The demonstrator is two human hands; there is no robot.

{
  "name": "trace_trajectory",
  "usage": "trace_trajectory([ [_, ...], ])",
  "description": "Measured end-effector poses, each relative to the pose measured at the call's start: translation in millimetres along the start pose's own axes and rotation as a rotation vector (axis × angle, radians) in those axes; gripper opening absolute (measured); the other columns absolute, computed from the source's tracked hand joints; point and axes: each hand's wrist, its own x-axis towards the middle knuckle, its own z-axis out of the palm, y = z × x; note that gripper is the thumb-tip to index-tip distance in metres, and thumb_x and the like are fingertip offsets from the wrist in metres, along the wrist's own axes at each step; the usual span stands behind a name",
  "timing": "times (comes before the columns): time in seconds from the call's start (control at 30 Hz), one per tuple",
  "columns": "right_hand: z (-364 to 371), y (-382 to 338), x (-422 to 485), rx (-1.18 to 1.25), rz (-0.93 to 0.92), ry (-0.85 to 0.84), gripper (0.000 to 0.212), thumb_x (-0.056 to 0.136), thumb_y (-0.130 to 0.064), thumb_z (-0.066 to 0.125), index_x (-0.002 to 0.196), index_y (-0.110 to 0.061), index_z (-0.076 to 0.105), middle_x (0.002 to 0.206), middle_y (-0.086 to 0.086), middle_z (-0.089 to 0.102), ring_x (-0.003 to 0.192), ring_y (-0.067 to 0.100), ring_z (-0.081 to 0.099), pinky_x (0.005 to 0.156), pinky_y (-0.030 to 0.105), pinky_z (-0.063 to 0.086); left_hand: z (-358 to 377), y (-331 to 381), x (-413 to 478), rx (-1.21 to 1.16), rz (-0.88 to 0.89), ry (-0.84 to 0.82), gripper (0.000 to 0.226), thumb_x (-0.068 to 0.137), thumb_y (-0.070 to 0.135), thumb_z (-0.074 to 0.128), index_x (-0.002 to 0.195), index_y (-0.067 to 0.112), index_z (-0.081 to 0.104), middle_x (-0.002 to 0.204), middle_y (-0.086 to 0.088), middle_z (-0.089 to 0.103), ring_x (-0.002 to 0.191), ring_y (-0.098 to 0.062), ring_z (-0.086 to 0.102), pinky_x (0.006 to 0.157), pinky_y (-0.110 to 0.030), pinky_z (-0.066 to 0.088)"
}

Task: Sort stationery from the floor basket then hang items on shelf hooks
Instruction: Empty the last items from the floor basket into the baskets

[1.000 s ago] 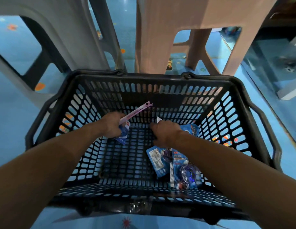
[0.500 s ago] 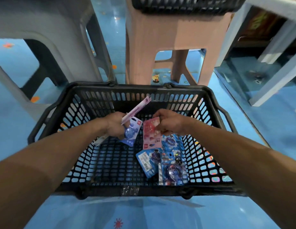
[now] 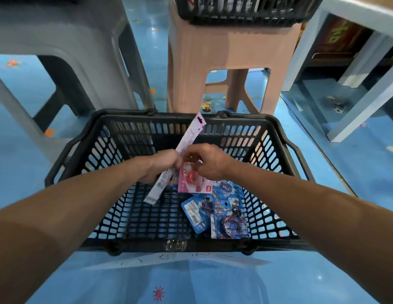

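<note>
A black plastic basket (image 3: 276, 137) stands on the blue floor. My left hand (image 3: 162, 164) grips a long pink-and-white pack (image 3: 186, 141) that slants up to the right above the basket; a blue pack seen earlier in that hand is hidden now. My right hand (image 3: 207, 162) pinches the top of a pink card pack (image 3: 190, 179) and holds it against the left hand. Several blue blister packs (image 3: 215, 212) lie in the basket's right half.
A pink stool (image 3: 230, 51) stands just beyond the basket with a second black basket (image 3: 241, 12) on top. A grey stool (image 3: 59, 40) is at the back left. White shelf legs (image 3: 366, 102) are at the right.
My right hand has lifted the pink card pack out of the basket and brought it up against the left hand. The view has pulled back and up.
</note>
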Motion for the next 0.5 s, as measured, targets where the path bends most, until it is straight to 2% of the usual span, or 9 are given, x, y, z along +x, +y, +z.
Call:
trace_trajectory([
  [0.07, 2.7, -1.9, -1.7, 0.004, 0.021, -0.003, 0.028, 0.089, -0.007, 0.07, 0.111, -0.023, 0.066, 0.103, -0.003, 0.067, 0.094, 0.015, 0.063, 0.076, 0.025, 0.047, 0.7, -1.0, 0.2, -0.027, 0.032, -0.109, 0.023, 0.078, 0.008, 0.05, 0.094, 0.0, 0.066, 0.08, -0.015, 0.067, 0.073, -0.025, 0.064, 0.07, -0.036, 0.052],
  [0.13, 5.3, 0.1, -1.4, 0.0, 0.051, 0.001, 0.025, 0.088, -0.009, 0.071, 0.106, -0.023, 0.062, 0.103, 0.0, 0.067, 0.093, 0.018, 0.063, 0.075, 0.029, 0.049, -0.7, -5.0, 2.4, 0.034, 0.092, -0.16, 0.026, 0.09, 0.012, 0.064, 0.11, -0.005, 0.067, 0.098, -0.017, 0.074, 0.089, -0.029, 0.071, 0.085, -0.041, 0.057],
  [0.23, 9.0, 7.4, -0.5, 0.034, 0.108, 0.037, 0.018, 0.09, -0.013, 0.07, 0.105, -0.018, 0.061, 0.101, 0.0, 0.067, 0.094, 0.02, 0.064, 0.08, 0.033, 0.055, -5.5, -12.2, 9.6, 0.096, 0.125, -0.199, 0.035, 0.087, 0.017, 0.08, 0.12, 0.006, 0.071, 0.112, -0.015, 0.076, 0.108, -0.031, 0.073, 0.102, -0.047, 0.055],
  [0.3, 11.1, 14.8, 2.0, 0.068, 0.134, 0.065, 0.014, 0.093, -0.016, 0.07, 0.104, -0.016, 0.062, 0.098, -0.001, 0.066, 0.092, 0.018, 0.063, 0.08, 0.032, 0.054, -8.5, -15.7, 15.5, 0.128, 0.107, -0.202, 0.039, 0.084, 0.019, 0.084, 0.12, 0.011, 0.071, 0.112, -0.013, 0.077, 0.109, -0.033, 0.072, 0.103, -0.049, 0.054],
  [0.37, 12.3, 24.1, 6.1, 0.014, 0.163, 0.044, 0.011, 0.095, -0.02, 0.067, 0.103, -0.015, 0.062, 0.097, 0.0, 0.066, 0.091, 0.019, 0.062, 0.078, 0.032, 0.052, -12.1, -16.5, 20.7, 0.196, 0.085, -0.139, 0.05, 0.074, 0.029, 0.09, 0.118, 0.015, 0.07, 0.109, -0.011, 0.077, 0.105, -0.032, 0.073, 0.097, -0.045, 0.057],
  [0.43, 11.9, 37.6, 9.4, -0.191, 0.196, -0.038, 0.008, 0.096, -0.019, 0.061, 0.103, -0.014, 0.061, 0.102, 0.005, 0.067, 0.097, 0.026, 0.064, 0.08, 0.037, 0.054, -18.3, -17.5, 24.2, 0.276, 0.042, -0.064, 0.07, 0.057, 0.042, 0.09, 0.117, 0.018, 0.065, 0.111, -0.008, 0.075, 0.103, -0.029, 0.073, 0.093, -0.048, 0.06],
  [0.5, 14.3, 51.7, 8.1, -0.399, 0.219, -0.189, 0.015, 0.095, -0.021, 0.06, 0.11, -0.017, 0.06, 0.112, 0.006, 0.066, 0.108, 0.029, 0.063, 0.087, 0.038, 0.054, -25.0, -21.6, 28.0, 0.336, 0.012, -0.03, 0.077, 0.051, 0.046, 0.084, 0.118, 0.018, 0.061, 0.112, -0.008, 0.072, 0.102, -0.029, 0.072, 0.089, -0.049, 0.062],
])
